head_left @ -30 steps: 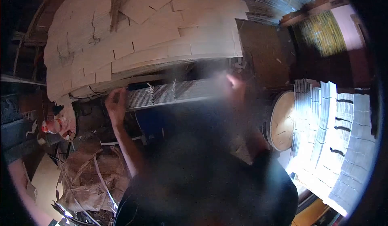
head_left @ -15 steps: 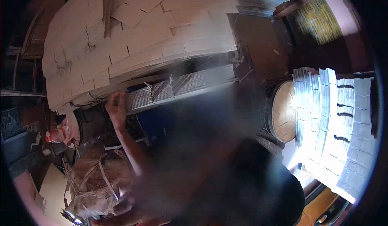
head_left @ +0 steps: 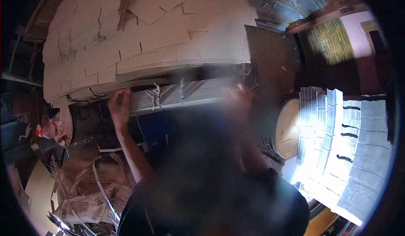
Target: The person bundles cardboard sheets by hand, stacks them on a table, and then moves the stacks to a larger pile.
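Note:
A long stack of thin cardboard strips (head_left: 200, 90) lies along the front of the large pile, with twisted ties standing up near its left half. My left hand (head_left: 120, 104) is at the left end of this stack, fingers curled against its edge. At the opposite end is my right hand (head_left: 237, 96), touching or very close to the strips. Haze and blur hide the right fingers. Below the stack is a dark blue surface (head_left: 158, 127), partly covered by haze.
A large pile of flat cardboard sheets (head_left: 168, 37) rises beyond the stack. On the right stand a round wooden-topped stool (head_left: 287, 128) and brightly lit bundles of sheets (head_left: 331, 126). A brown sack-like bundle (head_left: 90, 185) lies at lower left, near a red-and-clear container (head_left: 47, 129).
My right hand has come up from the lower left to the right end of the strip stack. My left hand stays at the left end. The view has shifted slightly.

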### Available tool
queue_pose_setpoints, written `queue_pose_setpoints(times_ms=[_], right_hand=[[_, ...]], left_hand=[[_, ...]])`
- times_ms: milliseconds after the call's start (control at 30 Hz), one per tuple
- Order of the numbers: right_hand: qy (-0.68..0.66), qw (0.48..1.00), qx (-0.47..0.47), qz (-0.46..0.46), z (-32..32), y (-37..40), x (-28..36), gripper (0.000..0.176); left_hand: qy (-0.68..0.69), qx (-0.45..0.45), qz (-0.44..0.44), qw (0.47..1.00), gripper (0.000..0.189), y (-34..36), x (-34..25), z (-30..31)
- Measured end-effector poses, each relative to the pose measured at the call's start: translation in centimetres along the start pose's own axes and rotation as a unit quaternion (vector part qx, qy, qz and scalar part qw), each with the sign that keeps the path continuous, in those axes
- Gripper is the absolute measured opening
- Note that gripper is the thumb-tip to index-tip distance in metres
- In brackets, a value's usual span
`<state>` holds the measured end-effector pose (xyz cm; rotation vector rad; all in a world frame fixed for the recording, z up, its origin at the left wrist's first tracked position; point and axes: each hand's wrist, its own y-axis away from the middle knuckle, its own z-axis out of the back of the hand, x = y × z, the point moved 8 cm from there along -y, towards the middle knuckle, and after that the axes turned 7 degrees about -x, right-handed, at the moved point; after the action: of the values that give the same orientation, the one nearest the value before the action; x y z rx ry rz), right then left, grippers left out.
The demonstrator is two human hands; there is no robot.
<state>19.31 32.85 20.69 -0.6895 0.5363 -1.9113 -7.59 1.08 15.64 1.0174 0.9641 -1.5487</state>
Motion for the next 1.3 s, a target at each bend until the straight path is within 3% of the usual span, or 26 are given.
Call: queue_pose_setpoints(times_ms=[133,200,267,300,367,400,467,500,533,567,600,667,800,900,933,1000,1133,1267,1300], right_hand=[[-0.06,0.997,0.001,-0.054,0.0,-1.6,1.2,0.008],[-0.067,0.991,0.052,-0.107,-1.2,-0.9,-0.3,0.01],[-0.069,0.989,0.088,-0.096,0.0,-1.9,1.1,0.011],[-0.118,0.972,0.111,-0.172,-0.3,-1.8,0.3,0.012],[-0.232,0.898,0.213,-0.306,-0.9,-1.3,-0.5,0.015],[-0.232,0.9,0.216,-0.299,-0.5,-2.0,-0.2,0.015],[-0.515,0.699,0.234,-0.438,-1.6,-1.3,1.8,0.02],[-0.521,0.717,0.261,-0.383,-1.6,-2.1,3.7,0.031],[-0.447,0.847,0.218,-0.191,-0.5,-4.6,5.9,0.038],[-0.344,0.925,0.16,0.011,0.5,-6.1,9.2,0.046],[-0.221,0.958,0.174,0.057,-1.1,-5.8,10.3,0.063],[-0.178,0.948,0.245,0.1,-3.9,-5.0,11.8,0.058],[-0.221,0.946,0.233,0.038,-6.3,-4.5,11.9,0.038],[-0.203,0.972,0.094,0.078,-6.1,-4.6,11.9,0.02],[-0.201,0.972,0.094,0.073,-6.0,-4.6,12.1,0.02],[-0.166,0.965,0.198,-0.044,-7.4,-4.8,10.8,0.023],[-0.188,0.968,0.141,-0.083,-8.3,-4.7,10.7,0.027],[-0.189,0.965,0.162,-0.078,-8.1,-4.8,10.4,0.024],[-0.22,0.965,0.13,-0.063,-7.8,-5.0,10.4,0.021]], left_hand=[[0.021,-0.016,0.021,0.999,0.015,-0.3,1.9,0.5],[0.002,-0.016,0.015,1.0,0.015,-0.1,0.4,0.5],[-0.012,-0.013,0.011,1.0,0.015,-0.1,-0.1,0.6],[-0.009,-0.016,0.016,1.0,0.016,0.0,0.0,0.6],[-0.004,-0.025,0.024,0.999,0.016,0.1,0.4,0.6],[0.001,-0.021,0.027,0.999,0.017,0.0,0.7,0.4],[0.004,-0.019,0.03,0.999,0.017,0.0,0.7,0.5],[0.012,-0.017,0.02,1.0,0.018,0.0,0.2,0.5],[0.021,-0.014,0.01,1.0,0.018,0.0,-0.3,0.4],[0.021,-0.014,0.008,1.0,0.018,0.0,0.1,0.3],[0.019,-0.014,-0.004,1.0,0.019,-0.1,0.6,0.2],[0.014,-0.019,-0.022,0.999,0.019,-0.3,0.8,0.4],[0.004,-0.035,-0.016,0.999,0.02,0.0,0.0,0.8],[0.012,-0.032,-0.015,0.999,0.02,-0.4,0.6,0.7],[0.023,-0.029,-0.022,0.999,0.019,-0.5,0.8,0.4],[0.034,-0.025,-0.023,0.999,0.018,-0.5,1.0,0.2],[0.042,-0.018,-0.029,0.999,0.017,-0.8,0.7,0.5],[0.04,-0.026,-0.04,0.998,0.018,-0.6,-0.2,0.4],[-0.033,-0.029,-0.037,0.998,0.016,-0.3,-0.9,0.5]])
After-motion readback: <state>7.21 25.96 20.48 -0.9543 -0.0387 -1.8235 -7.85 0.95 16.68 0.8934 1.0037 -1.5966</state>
